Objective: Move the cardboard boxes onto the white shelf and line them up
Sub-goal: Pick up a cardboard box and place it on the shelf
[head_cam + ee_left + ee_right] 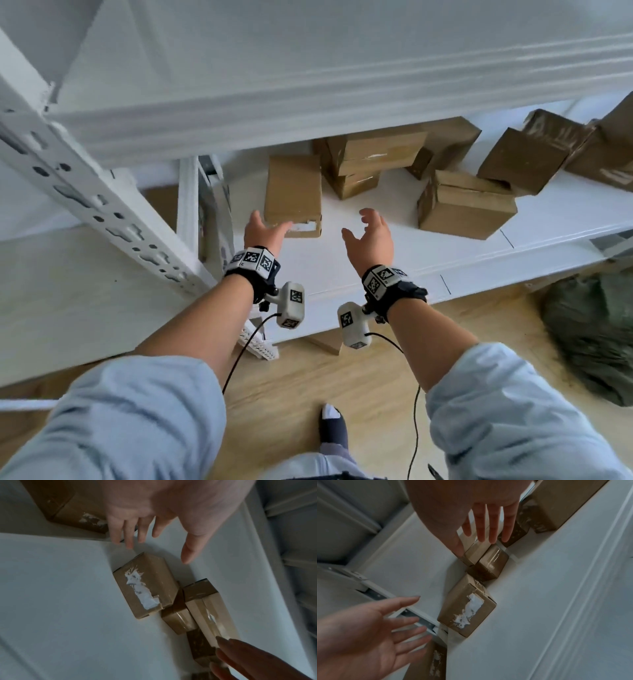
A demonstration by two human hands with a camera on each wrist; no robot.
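Observation:
Several brown cardboard boxes lie scattered on the white shelf. The nearest one, a box with a torn white label, lies lengthwise at the left. My left hand hovers open just in front of its near end, fingers spread and holding nothing. My right hand is open too, to the right of that box over bare shelf. Behind stands a stack of boxes, with a larger box at the right.
More boxes lean on each other at the far right. An upper shelf board overhangs the back, and a perforated white post rises at the left. A dark green bag lies on the wooden floor. Another box sits below the shelf.

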